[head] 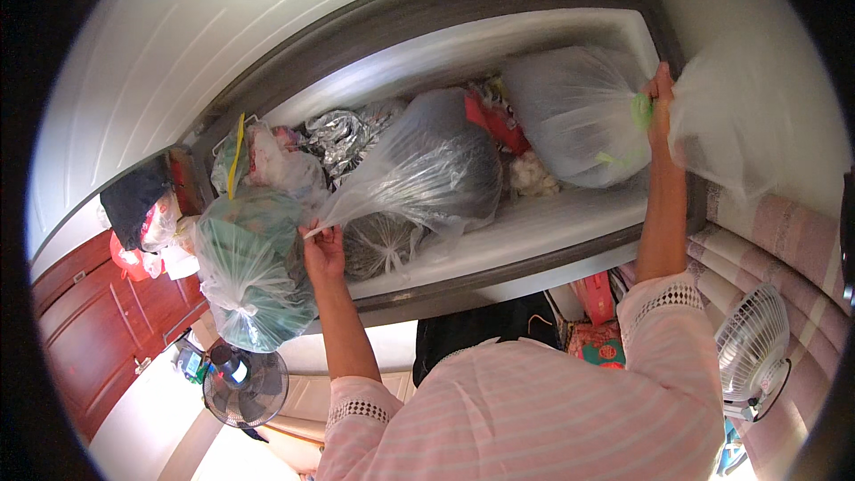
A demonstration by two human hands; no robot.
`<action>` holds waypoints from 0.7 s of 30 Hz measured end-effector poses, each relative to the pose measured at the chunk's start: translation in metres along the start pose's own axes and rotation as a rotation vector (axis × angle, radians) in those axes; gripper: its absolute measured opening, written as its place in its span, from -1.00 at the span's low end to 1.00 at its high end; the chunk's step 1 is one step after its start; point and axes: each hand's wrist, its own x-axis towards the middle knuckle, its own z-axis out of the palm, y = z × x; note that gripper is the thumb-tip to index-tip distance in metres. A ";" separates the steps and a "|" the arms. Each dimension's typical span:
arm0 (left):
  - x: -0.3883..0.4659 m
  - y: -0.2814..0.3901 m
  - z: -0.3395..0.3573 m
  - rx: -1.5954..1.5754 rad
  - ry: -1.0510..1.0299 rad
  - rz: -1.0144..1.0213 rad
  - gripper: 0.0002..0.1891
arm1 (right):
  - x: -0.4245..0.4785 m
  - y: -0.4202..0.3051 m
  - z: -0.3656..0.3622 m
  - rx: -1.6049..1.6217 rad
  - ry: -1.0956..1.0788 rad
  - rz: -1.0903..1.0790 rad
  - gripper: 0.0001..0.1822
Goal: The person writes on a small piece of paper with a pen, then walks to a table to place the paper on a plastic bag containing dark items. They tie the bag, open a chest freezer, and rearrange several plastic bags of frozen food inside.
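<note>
Before me is an open chest freezer [574,214] with frosty white inner walls. My left hand [325,250] pinches the gathered end of a clear plastic bag [434,160] with dark contents. At the right, my right hand [660,97] grips the neck of a large frosted plastic bag [574,113] near a light-green tie; its loose top spreads beyond my wrist. Between the bags lie a red package [494,120] and a whitish lump [532,175]. Crumpled silver foil [337,140] rests at the left inside. Under my left bag is a knotted bag of dark contents [381,244].
A knotted clear bag with green contents [254,267] sits at the freezer's left end, beside more bags. Below left is a black fan [245,387]; a white fan [755,341] stands by the striped sofa [795,267] at right. A red door [113,327] is far left.
</note>
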 end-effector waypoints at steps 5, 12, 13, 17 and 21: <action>-0.001 0.004 0.003 0.042 0.003 -0.002 -0.59 | 0.045 0.033 -0.016 -0.151 -0.013 -0.063 -0.51; -0.017 0.002 0.030 0.345 0.025 -0.008 -0.57 | 0.118 0.131 -0.082 -0.961 0.028 -0.020 -0.33; -0.022 -0.001 0.040 0.417 0.041 0.010 -0.58 | 0.119 0.138 -0.082 -0.974 0.097 -0.056 -0.32; -0.015 -0.019 0.062 0.841 -0.044 0.328 -0.65 | 0.094 0.156 -0.112 -1.513 -0.030 -0.110 -0.47; 0.005 -0.026 0.116 1.301 -0.265 0.838 -0.73 | -0.037 0.224 -0.107 -1.354 -0.605 -0.353 -0.66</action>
